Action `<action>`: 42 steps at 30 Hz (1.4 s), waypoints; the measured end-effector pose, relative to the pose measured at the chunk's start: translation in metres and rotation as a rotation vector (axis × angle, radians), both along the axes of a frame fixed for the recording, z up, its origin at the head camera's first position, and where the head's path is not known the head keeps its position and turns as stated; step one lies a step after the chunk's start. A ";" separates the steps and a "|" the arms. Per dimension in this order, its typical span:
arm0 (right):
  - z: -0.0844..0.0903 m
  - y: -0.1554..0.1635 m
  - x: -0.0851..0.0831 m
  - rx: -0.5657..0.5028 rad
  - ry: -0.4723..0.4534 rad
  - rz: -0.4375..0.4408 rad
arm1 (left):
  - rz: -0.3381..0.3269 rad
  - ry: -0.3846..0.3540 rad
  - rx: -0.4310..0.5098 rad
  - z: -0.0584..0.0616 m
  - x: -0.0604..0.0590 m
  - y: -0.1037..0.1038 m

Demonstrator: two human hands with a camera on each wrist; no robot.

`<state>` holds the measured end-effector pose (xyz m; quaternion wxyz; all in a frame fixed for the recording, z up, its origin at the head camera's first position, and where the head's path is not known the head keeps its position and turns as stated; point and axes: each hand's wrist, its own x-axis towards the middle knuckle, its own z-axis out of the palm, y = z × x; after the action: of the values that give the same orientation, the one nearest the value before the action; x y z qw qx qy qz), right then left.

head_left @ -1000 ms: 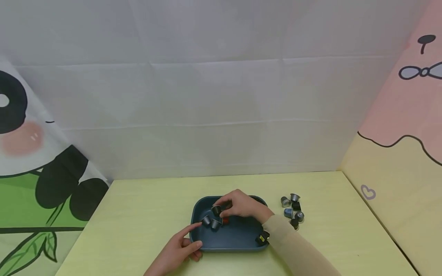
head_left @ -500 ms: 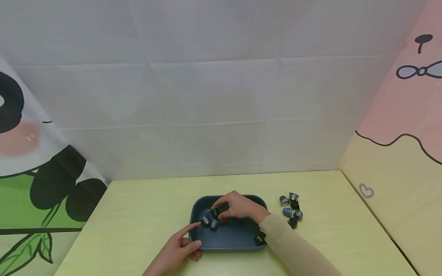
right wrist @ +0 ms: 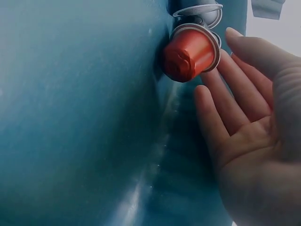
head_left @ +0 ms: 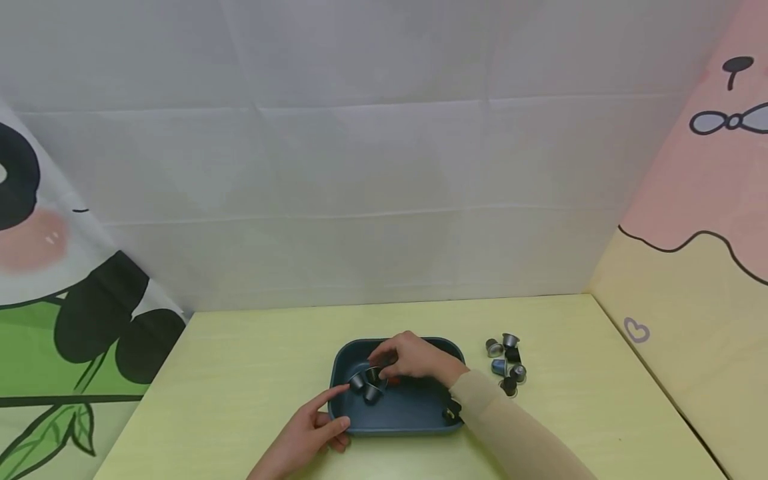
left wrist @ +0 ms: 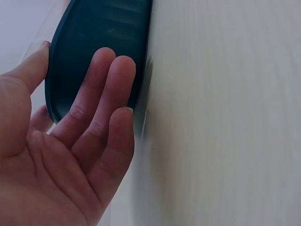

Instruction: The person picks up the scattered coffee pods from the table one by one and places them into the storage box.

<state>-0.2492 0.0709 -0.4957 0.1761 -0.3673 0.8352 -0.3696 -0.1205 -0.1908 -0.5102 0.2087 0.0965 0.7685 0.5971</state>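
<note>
Creased pale backdrop [head_left: 372, 160] behind yellow tabletop [head_left: 258, 360], cartoon-printed panel [head_left: 690, 267] at right.

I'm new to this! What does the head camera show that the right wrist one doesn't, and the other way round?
Only the head view shows the left grip at the tray, the blue pod on the table, and the drawn bow on the backdrop.

Only the right wrist view shows the palm side of the right grip and the creased base of the red pod.

Both share the tray, the right grip and the red pod, though the head view catches just a sliver of red.
</note>
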 end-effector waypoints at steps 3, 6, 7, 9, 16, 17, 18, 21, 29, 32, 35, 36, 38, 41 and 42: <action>0.001 0.000 0.000 -0.030 -0.020 -0.005 | -0.004 0.000 0.004 0.000 0.000 0.000; 0.003 0.001 0.001 -0.079 -0.035 0.000 | -0.008 0.001 0.004 0.000 0.000 0.000; 0.004 0.001 0.001 -0.100 -0.044 0.003 | -0.009 0.002 0.003 0.000 0.000 0.000; 0.006 0.002 0.000 -0.142 -0.061 0.004 | -0.011 0.007 -0.002 0.000 0.000 -0.001; 0.015 0.011 -0.005 -0.286 -0.137 -0.006 | -0.011 0.009 -0.015 0.000 -0.001 -0.001; 0.017 0.012 -0.006 -0.306 -0.144 -0.005 | -0.011 0.009 -0.016 0.000 -0.001 -0.001; 0.020 0.013 -0.007 -0.322 -0.146 -0.004 | -0.009 0.009 -0.015 0.000 -0.001 -0.001; 0.028 0.018 -0.009 -0.378 -0.152 -0.009 | -0.007 0.006 -0.005 0.001 0.000 -0.001; 0.058 0.037 -0.008 -0.456 -0.161 -0.079 | 0.001 -0.011 0.031 0.000 0.001 -0.001; 0.067 0.047 -0.006 -0.450 -0.169 -0.123 | 0.005 -0.015 0.029 -0.001 0.001 -0.001; 0.075 0.057 -0.003 -0.444 -0.168 -0.168 | 0.004 -0.015 0.026 -0.001 0.001 -0.001; 0.077 0.060 -0.003 -0.443 -0.165 -0.180 | 0.003 -0.013 0.023 -0.001 0.001 -0.002; 0.079 0.068 -0.002 -0.444 -0.158 -0.199 | 0.002 -0.010 0.018 0.000 0.001 -0.002; 0.081 0.079 -0.001 -0.437 -0.140 -0.224 | 0.000 -0.010 0.021 -0.001 0.001 -0.002; 0.081 0.083 -0.001 -0.434 -0.133 -0.232 | 0.000 -0.011 0.022 -0.001 0.001 -0.002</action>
<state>-0.2501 0.1537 -0.4152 0.1041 -0.2733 0.7593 -0.5813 -0.1198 -0.1927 -0.5111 0.2118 0.0955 0.7609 0.6059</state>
